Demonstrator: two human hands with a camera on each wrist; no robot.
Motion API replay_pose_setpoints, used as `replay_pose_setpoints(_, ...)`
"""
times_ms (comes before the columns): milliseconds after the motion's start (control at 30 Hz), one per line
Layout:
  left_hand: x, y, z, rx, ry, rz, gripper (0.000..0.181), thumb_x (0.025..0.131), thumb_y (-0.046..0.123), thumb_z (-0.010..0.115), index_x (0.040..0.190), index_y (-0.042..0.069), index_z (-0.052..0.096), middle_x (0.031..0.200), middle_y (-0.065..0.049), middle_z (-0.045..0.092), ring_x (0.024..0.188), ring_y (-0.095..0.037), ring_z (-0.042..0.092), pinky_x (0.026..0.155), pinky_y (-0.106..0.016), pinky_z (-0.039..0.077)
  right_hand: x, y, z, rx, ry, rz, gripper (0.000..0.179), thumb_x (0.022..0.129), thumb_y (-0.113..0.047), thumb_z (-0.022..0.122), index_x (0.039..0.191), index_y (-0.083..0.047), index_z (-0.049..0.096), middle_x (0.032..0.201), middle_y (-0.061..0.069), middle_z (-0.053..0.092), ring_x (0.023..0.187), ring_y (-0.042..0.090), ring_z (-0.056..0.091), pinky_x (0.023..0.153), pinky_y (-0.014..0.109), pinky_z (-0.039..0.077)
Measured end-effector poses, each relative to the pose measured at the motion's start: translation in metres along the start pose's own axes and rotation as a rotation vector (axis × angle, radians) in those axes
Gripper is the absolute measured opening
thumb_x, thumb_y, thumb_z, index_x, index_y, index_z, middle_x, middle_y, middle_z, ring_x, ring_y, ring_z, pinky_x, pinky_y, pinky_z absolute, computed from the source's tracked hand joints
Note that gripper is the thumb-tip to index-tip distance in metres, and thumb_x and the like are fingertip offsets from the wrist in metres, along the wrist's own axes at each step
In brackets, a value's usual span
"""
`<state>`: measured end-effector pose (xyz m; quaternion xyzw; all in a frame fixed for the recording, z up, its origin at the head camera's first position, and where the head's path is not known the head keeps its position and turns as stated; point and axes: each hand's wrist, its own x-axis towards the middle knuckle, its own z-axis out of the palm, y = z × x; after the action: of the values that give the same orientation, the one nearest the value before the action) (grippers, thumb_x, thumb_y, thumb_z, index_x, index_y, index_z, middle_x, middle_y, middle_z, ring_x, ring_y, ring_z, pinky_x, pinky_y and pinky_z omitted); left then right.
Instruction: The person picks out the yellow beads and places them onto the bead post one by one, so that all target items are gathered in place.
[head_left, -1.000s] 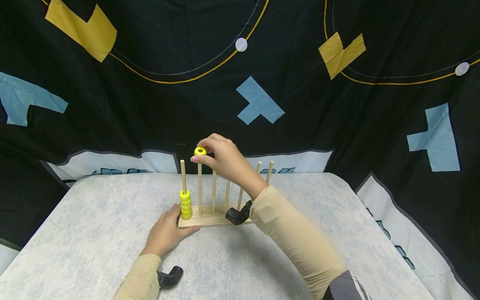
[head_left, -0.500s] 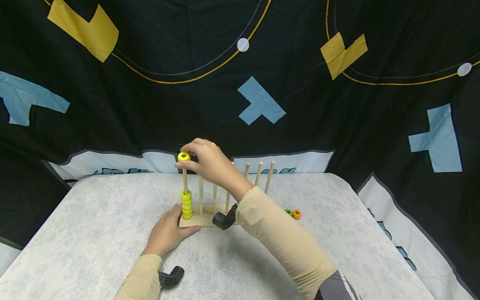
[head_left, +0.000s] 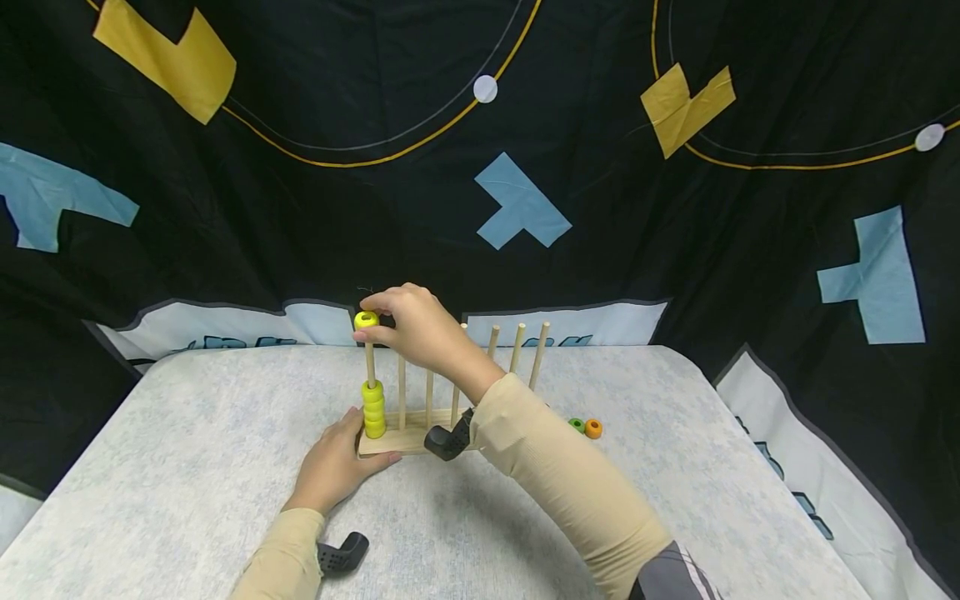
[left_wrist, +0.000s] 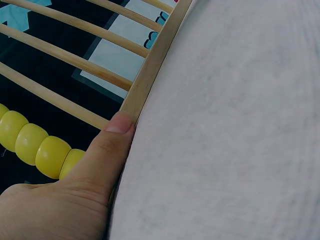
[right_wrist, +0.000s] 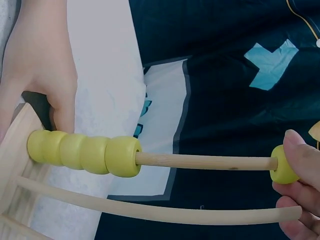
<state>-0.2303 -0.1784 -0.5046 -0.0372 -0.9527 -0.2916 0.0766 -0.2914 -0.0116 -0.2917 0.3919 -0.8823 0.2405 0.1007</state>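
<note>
A wooden peg rack (head_left: pixel 412 435) with several upright rods stands on the table. Several yellow beads (head_left: pixel 373 410) are stacked low on its leftmost rod. At that rod's top, my right hand (head_left: pixel 427 333) pinches another yellow bead (right_wrist: pixel 283 165) between thumb and fingers. The rod's tip enters this bead in the right wrist view, and a gap of bare rod separates it from the stack. My left hand (head_left: pixel 330 465) grips the left end of the base, its thumb (left_wrist: pixel 107 145) along the front edge. The right forearm hides part of the rack's right side.
A green bead (head_left: pixel 577 425) and an orange bead (head_left: pixel 593 429) lie on the table (head_left: pixel 712 500) right of the rack. A dark patterned cloth (head_left: pixel 337 225) hangs behind the table.
My right hand has moved left with its yellow bead, from above the second rod to the leftmost rod, then slightly down. The left hand has stayed on the base.
</note>
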Motion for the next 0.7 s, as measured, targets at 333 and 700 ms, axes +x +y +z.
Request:
replay_pose_setpoints(333, 0.0008, -0.0007, 0.0015, -0.011, 0.001, -0.004, 0.101, 0.075, 0.067, 0.075, 0.150, 0.008, 0.041, 0.151, -0.025, 0.044, 0.136, -0.052, 0.043, 0.105, -0.070, 0.039, -0.0018, 0.0002, -0.0004, 0.028, -0.020, 0.012, 0.043, 0.089, -0.030, 0.075, 0.127, -0.012, 0.068, 0.125, 0.000, 0.071, 0.116, 0.013, 0.064, 0.093, 0.017, 0.054)
replay_pose_setpoints(700, 0.0001, -0.0021, 0.0015, -0.017, 0.011, 0.001, 0.101, 0.074, 0.066, 0.076, 0.149, 0.009, 0.042, 0.151, -0.024, 0.046, 0.135, -0.052, 0.045, 0.104, -0.070, 0.040, -0.0021, 0.0049, 0.0004, 0.052, -0.029, 0.005, 0.041, 0.088, -0.025, 0.077, 0.125, -0.011, 0.069, 0.122, 0.000, 0.073, 0.113, 0.010, 0.067, 0.091, 0.014, 0.054)
